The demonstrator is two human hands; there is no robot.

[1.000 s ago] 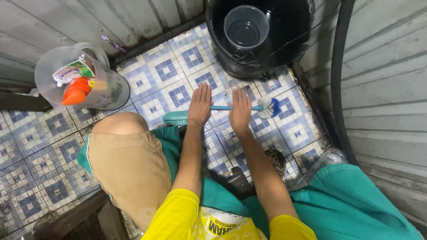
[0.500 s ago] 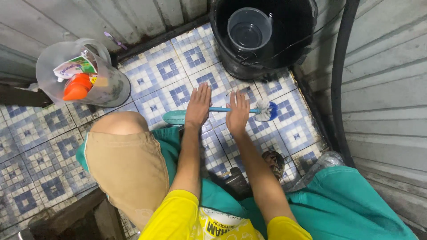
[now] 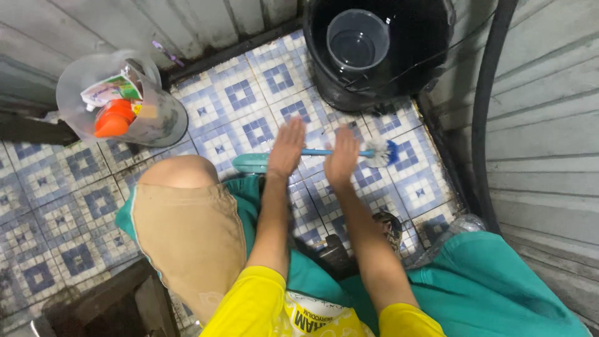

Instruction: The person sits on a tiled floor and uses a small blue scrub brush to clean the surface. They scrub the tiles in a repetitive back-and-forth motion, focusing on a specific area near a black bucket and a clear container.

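A teal-handled scrub brush (image 3: 315, 153) with white and blue bristles lies across the blue-and-white tiled floor (image 3: 249, 106). My left hand (image 3: 287, 148) hovers flat over the middle of its handle, fingers together and stretched out. My right hand (image 3: 342, 156) is held flat over the handle nearer the bristle head (image 3: 380, 152), which points right. Neither hand is closed around the brush; whether they touch it is unclear. I crouch, with a bare knee and tan shorts (image 3: 187, 218) at the left.
A black bucket (image 3: 430, 56) holding a clear plastic dipper (image 3: 357, 41) stands at the top. A clear jug (image 3: 162, 118) with bottles and a sachet sits at the upper left. A black hose (image 3: 483, 125) runs down the corrugated right wall. A floor drain (image 3: 390, 228) is near my right arm.
Both hands have slid a little downward and rightward over the brush handle; the brush stays on the tiles with its head to the right.
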